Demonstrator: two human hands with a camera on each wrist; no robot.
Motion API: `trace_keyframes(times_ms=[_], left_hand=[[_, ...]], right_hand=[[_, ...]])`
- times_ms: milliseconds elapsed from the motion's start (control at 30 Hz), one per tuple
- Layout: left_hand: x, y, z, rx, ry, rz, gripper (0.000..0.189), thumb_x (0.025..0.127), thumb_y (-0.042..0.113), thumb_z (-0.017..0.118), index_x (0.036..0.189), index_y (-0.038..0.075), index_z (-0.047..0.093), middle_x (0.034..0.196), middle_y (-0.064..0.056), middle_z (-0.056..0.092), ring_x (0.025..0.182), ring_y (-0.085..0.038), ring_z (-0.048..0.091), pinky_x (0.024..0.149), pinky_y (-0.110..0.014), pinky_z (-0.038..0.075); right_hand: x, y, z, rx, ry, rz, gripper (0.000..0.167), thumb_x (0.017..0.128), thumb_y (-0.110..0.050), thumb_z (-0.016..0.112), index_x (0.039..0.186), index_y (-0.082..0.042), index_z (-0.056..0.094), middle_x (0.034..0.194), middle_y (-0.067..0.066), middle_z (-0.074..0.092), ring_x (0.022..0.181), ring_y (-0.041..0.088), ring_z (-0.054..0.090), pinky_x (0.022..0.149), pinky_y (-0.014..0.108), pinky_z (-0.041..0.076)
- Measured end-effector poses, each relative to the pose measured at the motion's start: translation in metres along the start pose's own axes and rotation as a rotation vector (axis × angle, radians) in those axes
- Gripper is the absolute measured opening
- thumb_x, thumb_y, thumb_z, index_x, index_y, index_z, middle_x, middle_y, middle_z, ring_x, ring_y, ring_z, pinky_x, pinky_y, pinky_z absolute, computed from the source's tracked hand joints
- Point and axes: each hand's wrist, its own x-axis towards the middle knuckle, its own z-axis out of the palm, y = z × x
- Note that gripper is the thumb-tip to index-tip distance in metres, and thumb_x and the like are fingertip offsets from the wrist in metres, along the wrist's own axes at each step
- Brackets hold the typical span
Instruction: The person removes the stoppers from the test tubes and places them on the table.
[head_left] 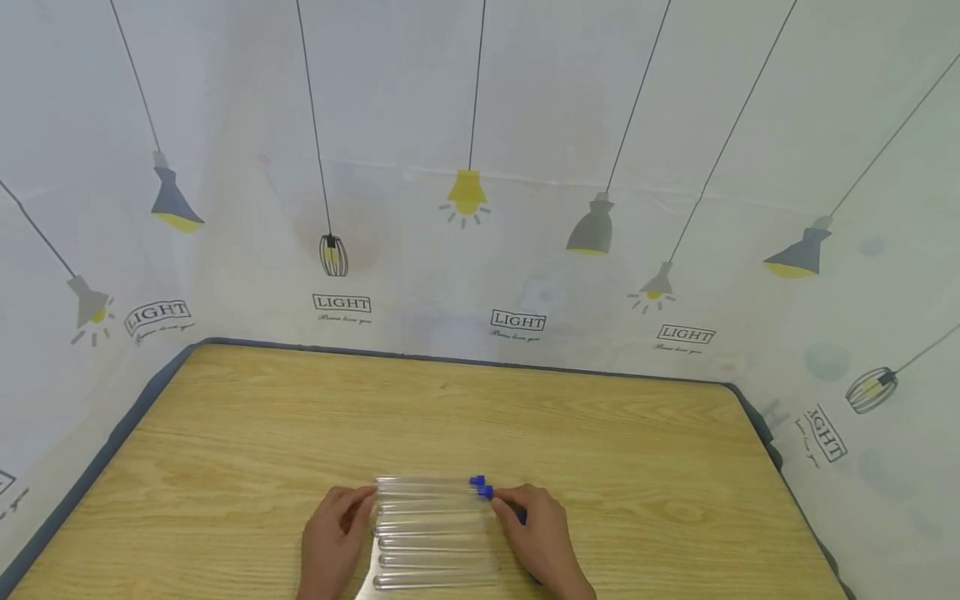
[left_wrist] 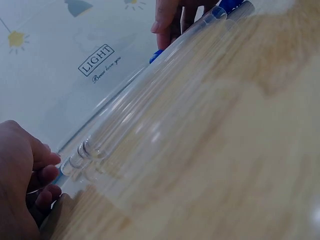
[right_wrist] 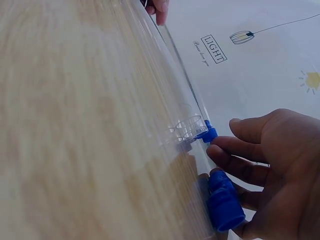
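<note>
Several clear test tubes (head_left: 431, 528) lie side by side on the table, rounded ends to the left. At the far end of the row, two blue caps (head_left: 477, 480) show at the tubes' right ends. My left hand (head_left: 336, 533) pinches the rounded end of a far tube, its fingertips right at the glass in the left wrist view. The right hand (head_left: 542, 533) has its fingertips on the nearer blue cap (right_wrist: 210, 134) at that tube's mouth. More blue caps (right_wrist: 225, 205) sit by its lower fingers, partly hidden under the palm in the head view.
The wood-grain table (head_left: 637, 467) has a dark edge band (head_left: 405, 356) along its back and sides. Behind it hangs a pale sheet (head_left: 405, 100) printed with lamps. The other tubes lie between my hands, open mouths to the right.
</note>
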Motion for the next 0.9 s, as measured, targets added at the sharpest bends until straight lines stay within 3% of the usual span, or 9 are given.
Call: trace_keyframes(times_ms=[333, 567, 633, 800, 900], left_hand=[[-0.002, 0.005, -0.002, -0.135, -0.011, -0.016, 0.021, 0.084, -0.008, 0.068, 0.101, 0.004, 0.070, 0.074, 0.004, 0.060, 0.055, -0.005, 0.045, 0.047, -0.018, 0.039], [-0.003, 0.009, -0.003, -0.210, 0.033, 0.111, 0.024, 0.082, -0.014, 0.066, 0.100, 0.001, 0.070, 0.072, -0.003, 0.062, 0.051, -0.006, 0.042, 0.044, -0.016, 0.035], [-0.003, 0.017, -0.006, -0.228, 0.036, 0.133, 0.023, 0.081, -0.016, 0.065, 0.099, -0.001, 0.070, 0.072, -0.006, 0.061, 0.051, -0.008, 0.044, 0.045, -0.017, 0.037], [-0.003, 0.033, -0.012, -0.271, 0.045, 0.075, 0.021, 0.081, -0.017, 0.065, 0.096, -0.003, 0.070, 0.073, -0.010, 0.064, 0.057, -0.011, 0.053, 0.050, -0.016, 0.043], [-0.003, 0.030, -0.009, -0.300, 0.048, 0.039, 0.022, 0.080, -0.016, 0.067, 0.097, -0.003, 0.070, 0.074, -0.011, 0.065, 0.060, -0.011, 0.055, 0.052, -0.016, 0.044]], right_hand=[[-0.003, 0.004, 0.001, 0.060, 0.087, -0.050, 0.019, 0.093, -0.027, 0.064, 0.101, -0.013, 0.074, 0.094, -0.007, 0.069, 0.092, 0.016, 0.063, 0.082, 0.036, 0.049], [-0.004, 0.004, 0.000, 0.121, 0.125, -0.034, 0.015, 0.093, -0.025, 0.065, 0.099, -0.015, 0.074, 0.092, -0.008, 0.068, 0.088, 0.014, 0.062, 0.078, 0.032, 0.049], [-0.004, 0.003, -0.001, 0.132, 0.140, -0.031, 0.014, 0.093, -0.025, 0.065, 0.099, -0.015, 0.074, 0.091, -0.009, 0.068, 0.086, 0.012, 0.061, 0.077, 0.031, 0.049], [-0.004, 0.001, -0.002, 0.156, 0.165, -0.004, 0.013, 0.093, -0.024, 0.066, 0.099, -0.016, 0.073, 0.091, -0.012, 0.067, 0.087, 0.008, 0.062, 0.077, 0.030, 0.050], [-0.004, -0.001, -0.002, 0.178, 0.193, 0.016, 0.010, 0.091, -0.024, 0.067, 0.098, -0.018, 0.073, 0.089, -0.013, 0.068, 0.084, 0.007, 0.062, 0.075, 0.029, 0.051]])
